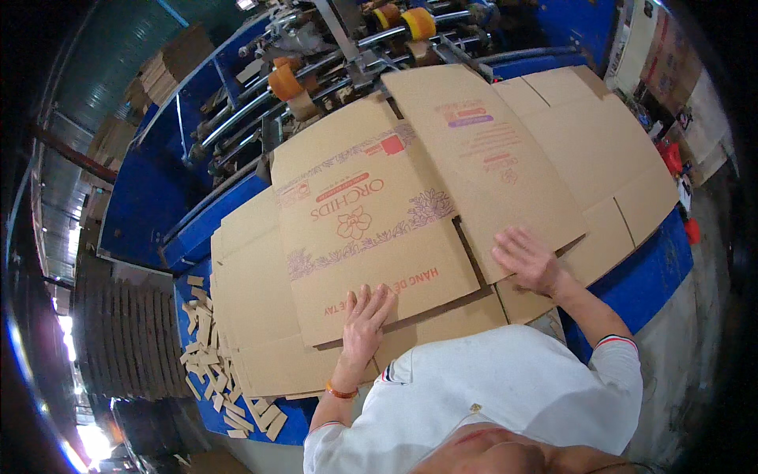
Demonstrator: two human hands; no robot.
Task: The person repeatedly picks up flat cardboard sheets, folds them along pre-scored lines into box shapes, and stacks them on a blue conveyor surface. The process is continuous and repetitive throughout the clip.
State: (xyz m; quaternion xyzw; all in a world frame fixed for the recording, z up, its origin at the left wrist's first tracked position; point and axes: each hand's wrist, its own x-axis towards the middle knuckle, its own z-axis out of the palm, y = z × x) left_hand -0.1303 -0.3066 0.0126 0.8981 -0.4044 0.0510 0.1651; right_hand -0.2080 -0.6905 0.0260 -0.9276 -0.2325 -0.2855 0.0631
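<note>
A printed cardboard box blank (pixel 339 261) lies flat before me, with purple floral bands and red print on its left panel. A narrow dark slot divides that panel from the right panel (pixel 474 170), which also bears red and purple print. My left hand (pixel 365 317) rests on the near edge of the left panel, fingers extended. On the near end of the right panel, my right hand (pixel 527 261) is spread with its palm down. Both hands press from above and grip nothing. More plain cardboard sheets (pixel 253 292) lie beneath the printed blank.
A blue machine (pixel 181 189) with metal shafts and orange rollers (pixel 418 25) stands at the far side. Cardboard offcuts (pixel 207 351) litter the blue table (pixel 292 415) at left. Stacked sheets (pixel 130 332) rise farther left. Red items (pixel 671 158) sit at the far right.
</note>
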